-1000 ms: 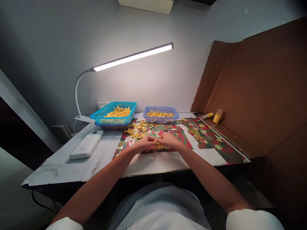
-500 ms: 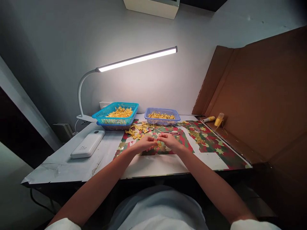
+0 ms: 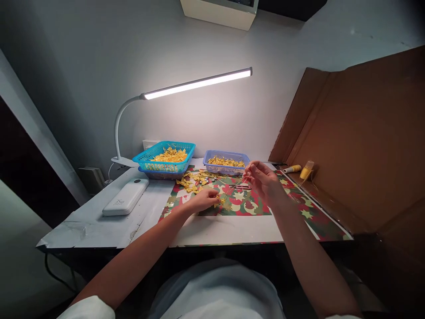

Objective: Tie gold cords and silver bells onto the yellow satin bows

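Observation:
My left hand (image 3: 205, 200) is low over the patterned sheet, its fingers closed on a small gold ribbon bow (image 3: 218, 204), mostly covered by the fingertips. Higher and to the right, my right hand (image 3: 264, 179) pinches a thin gold cord (image 3: 231, 189). The cord slants down from those fingers toward the bow. Behind the cord lies a pair of red-handled snips (image 3: 241, 187) on the sheet. Loose gold bows (image 3: 189, 185) and small silvery pieces (image 3: 203, 181) are spread just beyond my left hand.
A turquoise basket (image 3: 191, 153) of yellow-gold ribbon pieces and a lilac basket (image 3: 245, 158) of gold pieces stand at the back. A white power bank (image 3: 124, 201) lies left. The lamp (image 3: 199, 83) hangs above. Cardboard (image 3: 358, 133) walls the right side, near a yellow thread spool (image 3: 306, 170).
My right hand has moved up and to the right, away from my left hand, drawing the cord out between them. My left hand stays low with the bow. The view has shifted slightly.

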`<state>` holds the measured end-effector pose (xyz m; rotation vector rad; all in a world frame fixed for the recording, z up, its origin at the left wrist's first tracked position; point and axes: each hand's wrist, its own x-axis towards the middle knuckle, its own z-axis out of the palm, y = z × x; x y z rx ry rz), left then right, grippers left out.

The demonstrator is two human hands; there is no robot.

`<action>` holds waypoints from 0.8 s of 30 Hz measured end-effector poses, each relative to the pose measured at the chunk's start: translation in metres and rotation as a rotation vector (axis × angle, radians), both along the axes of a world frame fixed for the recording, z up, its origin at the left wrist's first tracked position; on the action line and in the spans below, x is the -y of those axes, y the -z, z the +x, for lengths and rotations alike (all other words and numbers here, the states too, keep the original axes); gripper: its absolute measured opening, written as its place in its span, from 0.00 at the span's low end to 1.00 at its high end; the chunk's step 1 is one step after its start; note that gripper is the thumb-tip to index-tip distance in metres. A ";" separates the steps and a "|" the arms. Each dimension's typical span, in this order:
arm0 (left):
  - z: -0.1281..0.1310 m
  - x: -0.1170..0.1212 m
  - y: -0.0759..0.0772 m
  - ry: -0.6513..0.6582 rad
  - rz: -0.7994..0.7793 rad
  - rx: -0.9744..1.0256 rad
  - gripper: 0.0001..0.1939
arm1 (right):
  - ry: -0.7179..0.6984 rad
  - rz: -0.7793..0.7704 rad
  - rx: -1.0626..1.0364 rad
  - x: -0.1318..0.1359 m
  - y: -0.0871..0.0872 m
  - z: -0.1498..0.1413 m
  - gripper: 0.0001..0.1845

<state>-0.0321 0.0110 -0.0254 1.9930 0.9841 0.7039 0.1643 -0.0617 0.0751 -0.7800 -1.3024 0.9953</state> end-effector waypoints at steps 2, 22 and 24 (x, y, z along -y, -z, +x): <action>0.000 0.000 -0.001 0.023 0.042 0.021 0.13 | 0.025 0.032 -0.024 0.000 -0.006 0.005 0.19; 0.000 0.006 -0.005 0.111 -0.124 0.102 0.11 | 0.226 0.204 -0.058 0.001 -0.056 0.049 0.18; 0.001 0.006 -0.005 0.109 -0.130 0.104 0.11 | 0.207 0.219 -0.041 0.007 -0.058 0.045 0.18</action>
